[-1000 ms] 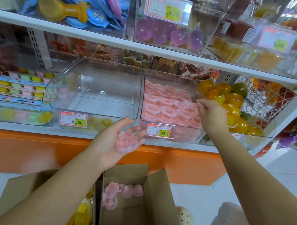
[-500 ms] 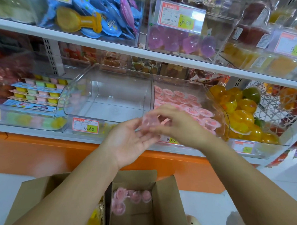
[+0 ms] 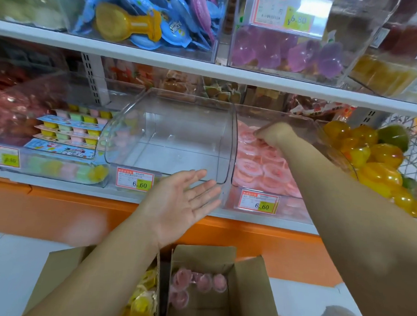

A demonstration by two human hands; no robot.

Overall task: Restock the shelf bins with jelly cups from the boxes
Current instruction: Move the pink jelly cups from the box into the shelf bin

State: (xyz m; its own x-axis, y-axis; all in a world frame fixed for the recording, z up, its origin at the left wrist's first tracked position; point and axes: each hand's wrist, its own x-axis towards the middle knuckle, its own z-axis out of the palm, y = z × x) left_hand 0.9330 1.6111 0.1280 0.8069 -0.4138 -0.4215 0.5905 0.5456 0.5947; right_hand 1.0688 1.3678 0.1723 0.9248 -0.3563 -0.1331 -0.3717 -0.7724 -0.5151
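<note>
My left hand (image 3: 184, 199) is held out flat, palm up and with nothing on it, in front of an empty clear bin (image 3: 170, 137). My right hand (image 3: 273, 134) reaches deep into the neighbouring clear bin (image 3: 293, 207), which is filled with pink jelly cups (image 3: 252, 164). Its fingers curl down at the back of that pile on a pink cup that is mostly hidden beneath them. Below, an open cardboard box (image 3: 249, 291) holds several more pink jelly cups (image 3: 197, 281).
A second box (image 3: 54, 282) on the left holds yellow jelly cups (image 3: 144, 298). Round yellow jellies (image 3: 374, 160) fill a wire basket on the right. Multicoloured cup packs (image 3: 70, 132) sit at left. An upper shelf (image 3: 159, 57) overhangs the bins, and an orange base (image 3: 81, 212) runs below them.
My right hand took the pink cup from my left palm and carried it up and right into the pink bin. My left hand stays out, now bare.
</note>
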